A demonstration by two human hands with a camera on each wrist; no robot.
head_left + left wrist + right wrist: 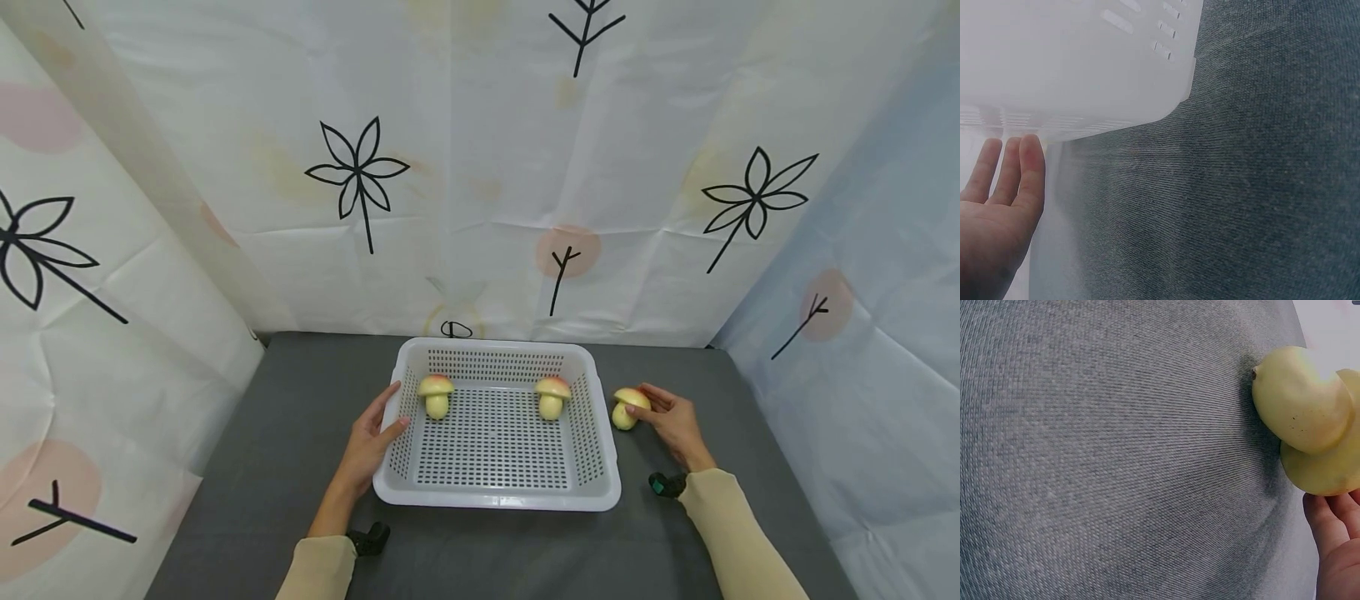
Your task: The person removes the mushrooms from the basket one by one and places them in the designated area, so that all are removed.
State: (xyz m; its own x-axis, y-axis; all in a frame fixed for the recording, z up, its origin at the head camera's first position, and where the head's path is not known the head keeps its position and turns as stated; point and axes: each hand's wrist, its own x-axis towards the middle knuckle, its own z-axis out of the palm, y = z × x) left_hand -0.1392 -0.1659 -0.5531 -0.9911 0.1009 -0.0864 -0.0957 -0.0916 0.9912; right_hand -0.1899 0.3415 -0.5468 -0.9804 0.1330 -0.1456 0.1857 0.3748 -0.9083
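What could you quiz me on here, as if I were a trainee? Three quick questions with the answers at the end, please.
1. How many mushrooms are inside the white basket?

2. True or false: the mushroom in the right hand is inside the basket.

3. What is the left hand touching?
A) a mushroom
B) the basket's rim
C) the right hand

Key:
1. Two.
2. False: the held mushroom is outside the basket, to its right.
3. B.
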